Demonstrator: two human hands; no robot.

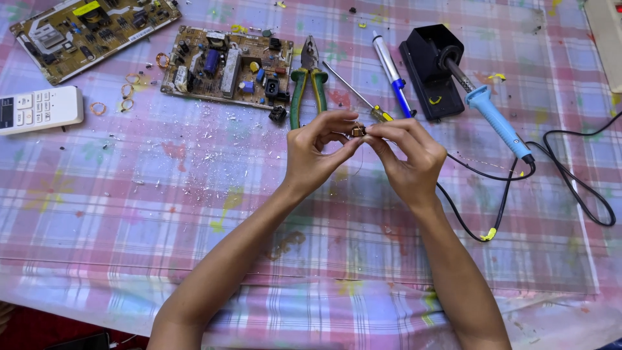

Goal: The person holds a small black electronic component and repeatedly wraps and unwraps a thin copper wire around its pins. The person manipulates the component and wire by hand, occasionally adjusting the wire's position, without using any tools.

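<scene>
Both hands meet above the counter (194, 214), the left hand (311, 152) and right hand (405, 159) each closed in a fingertip grip on a small dark component (358, 131) held between them, just in front of the green-handled pliers (307, 81). It looks light, rigid and probably delicate (thin leads bend easily), so pinching its body suits it better than its ends.

Left hand (315, 152) and right hand (405, 152) pinch a small component (357, 131) together above the plaid cloth (129, 214), near green-handled pliers (308, 81).
</scene>
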